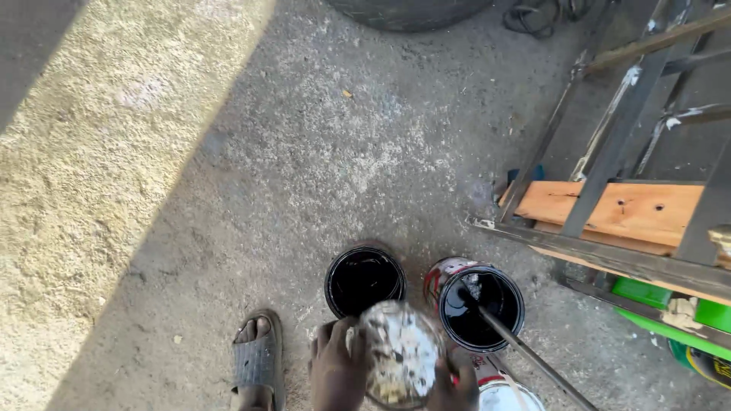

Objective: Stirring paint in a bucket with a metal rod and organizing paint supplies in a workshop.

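Hands meet low over the concrete floor (228,152): the left hand (336,371) and the right hand (454,387) are both clamped on a clear, paint-smeared jar (400,352), one on each side of it. Just beyond it stand two open cans of black paint, the left can (365,280) and the right can (480,303), which has a stirring rod (525,354) leaning in it. A sandalled foot (257,358) rests left of the hands, and a metal frame (617,152) with a wooden board (617,209) stands to the right.

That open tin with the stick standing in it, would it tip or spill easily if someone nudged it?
The tin looks well filled with black liquid, so it is probably heavy and hard to slide. Its open top means a hard shove could slosh paint out. The stick leans over the rim, so bumping it might lever the tin sideways.
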